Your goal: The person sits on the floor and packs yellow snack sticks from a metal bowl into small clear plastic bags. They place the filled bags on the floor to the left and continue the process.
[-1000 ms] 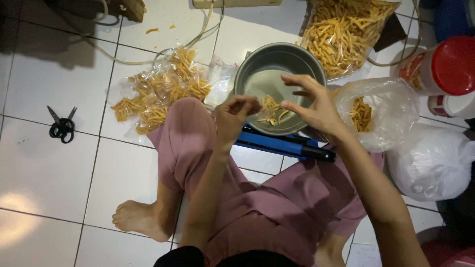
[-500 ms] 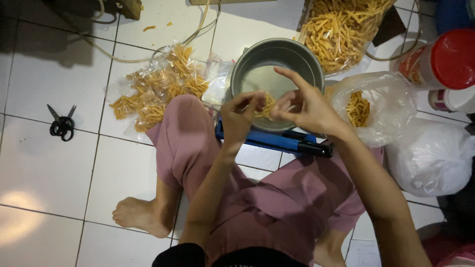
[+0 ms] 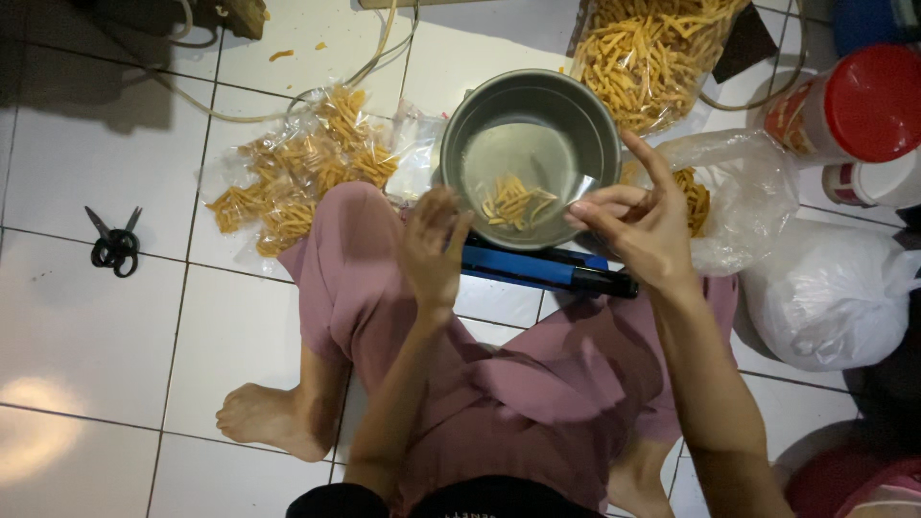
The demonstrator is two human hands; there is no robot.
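While held, clear bag [image 3: 523,197] looks part-filled.

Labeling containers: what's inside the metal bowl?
The metal bowl holds a small heap of yellow snack sticks seen through a clear plastic bag held by both hands; whether they lie in the bag or bowl is unclear.

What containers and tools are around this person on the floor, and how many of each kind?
Metal bowl: 1
Scissors: 1
Red-lidded jar: 1
Blue-and-black bar tool: 1
Large open bag of snack sticks: 1
Total: 5
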